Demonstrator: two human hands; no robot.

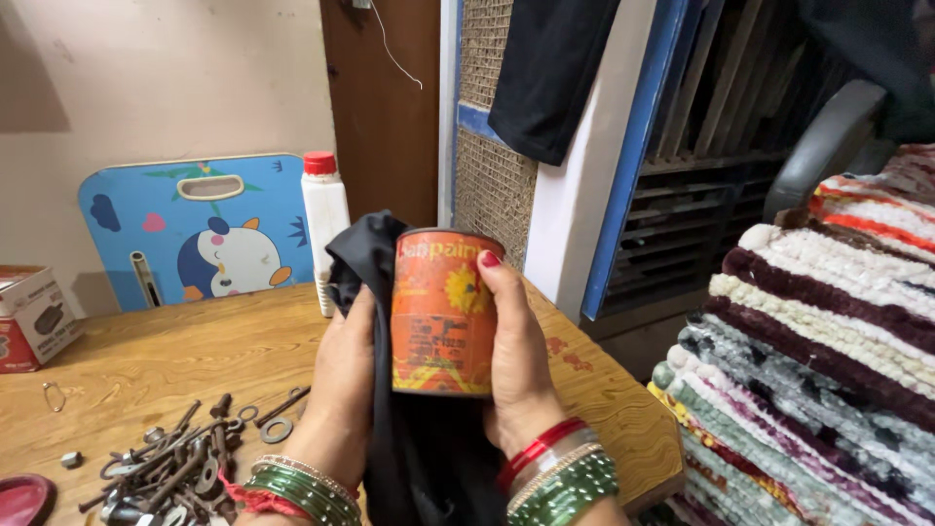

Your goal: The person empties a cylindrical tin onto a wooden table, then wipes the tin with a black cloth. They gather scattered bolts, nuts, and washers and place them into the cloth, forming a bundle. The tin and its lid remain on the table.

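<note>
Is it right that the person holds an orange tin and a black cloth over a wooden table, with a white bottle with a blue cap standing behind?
Not quite. The head view shows the white bottle has a red cap, not blue. The rest holds: both hands hold the orange tin and black cloth over the wooden table.

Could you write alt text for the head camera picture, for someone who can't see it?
Two bare hands hold an orange tin can over a wooden table: the right hand grips its side, the left hand holds a black cloth against it. A pile of old keys lies lower left.
</note>
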